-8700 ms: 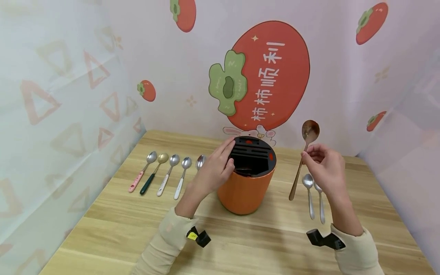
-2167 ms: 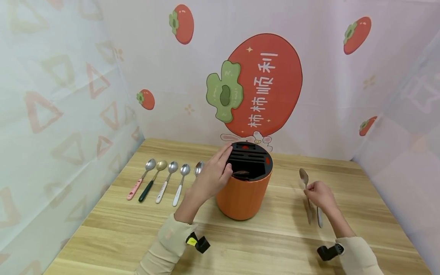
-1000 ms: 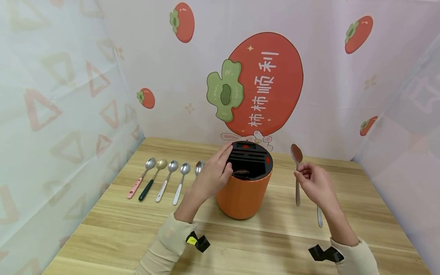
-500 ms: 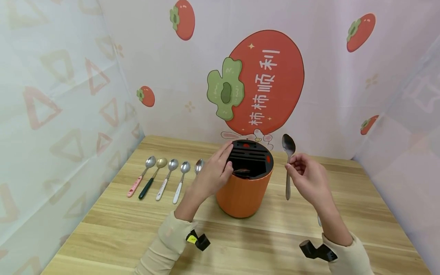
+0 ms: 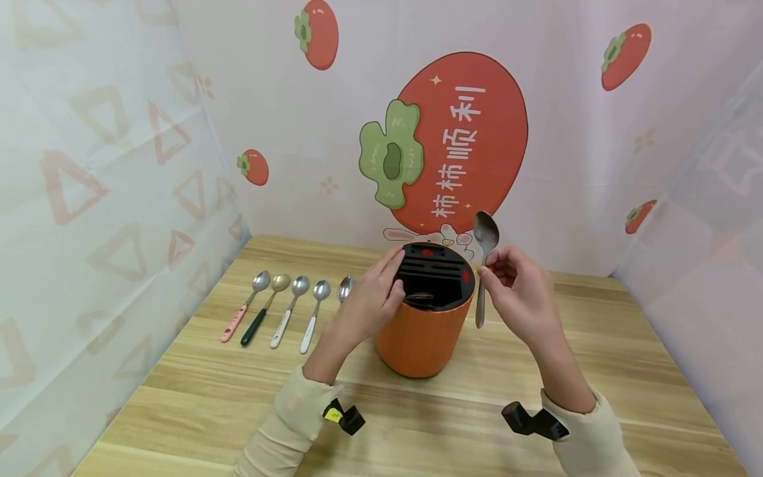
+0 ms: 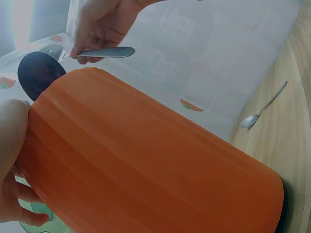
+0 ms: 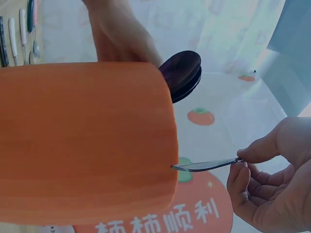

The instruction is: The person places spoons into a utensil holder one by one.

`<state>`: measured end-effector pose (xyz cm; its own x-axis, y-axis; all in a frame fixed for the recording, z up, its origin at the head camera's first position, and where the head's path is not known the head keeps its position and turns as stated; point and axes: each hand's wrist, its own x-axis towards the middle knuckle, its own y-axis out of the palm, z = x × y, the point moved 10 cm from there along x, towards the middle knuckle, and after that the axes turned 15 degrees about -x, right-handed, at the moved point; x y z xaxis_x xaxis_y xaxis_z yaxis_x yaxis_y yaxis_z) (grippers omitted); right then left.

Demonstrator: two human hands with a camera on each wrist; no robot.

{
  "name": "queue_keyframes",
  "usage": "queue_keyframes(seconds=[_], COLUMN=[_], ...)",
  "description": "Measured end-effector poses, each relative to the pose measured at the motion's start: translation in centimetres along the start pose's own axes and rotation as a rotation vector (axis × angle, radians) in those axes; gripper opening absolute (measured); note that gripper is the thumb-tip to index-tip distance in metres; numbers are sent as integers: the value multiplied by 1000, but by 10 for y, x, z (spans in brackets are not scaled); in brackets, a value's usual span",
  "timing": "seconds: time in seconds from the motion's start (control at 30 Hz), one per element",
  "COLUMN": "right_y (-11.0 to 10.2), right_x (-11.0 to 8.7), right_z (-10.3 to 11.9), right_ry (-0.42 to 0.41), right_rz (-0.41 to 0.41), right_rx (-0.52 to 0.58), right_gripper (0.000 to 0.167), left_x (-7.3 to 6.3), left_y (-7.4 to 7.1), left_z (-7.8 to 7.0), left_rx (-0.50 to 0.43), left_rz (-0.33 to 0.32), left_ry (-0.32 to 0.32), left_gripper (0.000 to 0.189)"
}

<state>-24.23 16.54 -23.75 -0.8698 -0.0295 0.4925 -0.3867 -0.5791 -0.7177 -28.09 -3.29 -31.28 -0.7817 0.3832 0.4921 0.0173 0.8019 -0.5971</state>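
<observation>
My right hand (image 5: pixel 523 291) pinches a silver spoon (image 5: pixel 487 233) by its handle, bowl up, just right of the orange utensil holder (image 5: pixel 422 344). In the right wrist view, the spoon (image 7: pixel 206 166) points toward the holder's top edge. Straight fingers of my left hand (image 5: pixel 371 301) rest along the left rim of the holder, thumb near the front. The holder has a black slotted top (image 5: pixel 435 262) with a large opening. Dark spoon bowls (image 7: pixel 183 73) stick out of it, one overlapping another. Their handles are hidden inside.
On the left lie a pink-handled spoon (image 5: pixel 235 322), a green-handled spoon (image 5: pixel 256 324) and white-handled spoons (image 5: pixel 308 331); another spoon (image 5: pixel 345 287) is partly behind my left hand. A silver spoon (image 6: pixel 250 121) lies on the table to the right. A patterned backdrop (image 5: pixel 566 165) stands close behind.
The copper spoon has left my right hand. That hand picked up a silver spoon from the right of the table and carried it up and left to the holder. My left hand stayed put.
</observation>
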Motion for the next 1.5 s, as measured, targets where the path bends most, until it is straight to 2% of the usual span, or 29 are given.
queue_keyframes(seconds=[0.37, 0.6, 0.8, 1.0, 1.17, 1.3, 1.5], right_y=[-11, -7, 16, 35, 45, 47, 47], right_x=[8, 12, 14, 11, 8, 6, 4], right_z=[25, 32, 23, 11, 1, 0, 6], right_ry=[-40, -75, -83, -123, -100, -101, -177], right_rz=[-78, -111, -41, -10, 18, -2, -57], right_rx=[69, 122, 90, 42, 40, 24, -33], right_gripper=[12, 11, 9, 6, 7, 9, 12], left_x=[1, 2, 1, 1, 1, 1, 1], left_y=[0, 0, 1, 2, 0, -1, -1], left_z=[-1, -1, 0, 0, -1, -1, -1], left_rx=[5, 8, -2, -4, -8, -10, -4], left_rz=[-2, -6, -3, -3, -7, -14, -17], left_ry=[0, 3, 2, 4, 3, 8, 20], left_gripper=[59, 59, 58, 58, 59, 59, 58])
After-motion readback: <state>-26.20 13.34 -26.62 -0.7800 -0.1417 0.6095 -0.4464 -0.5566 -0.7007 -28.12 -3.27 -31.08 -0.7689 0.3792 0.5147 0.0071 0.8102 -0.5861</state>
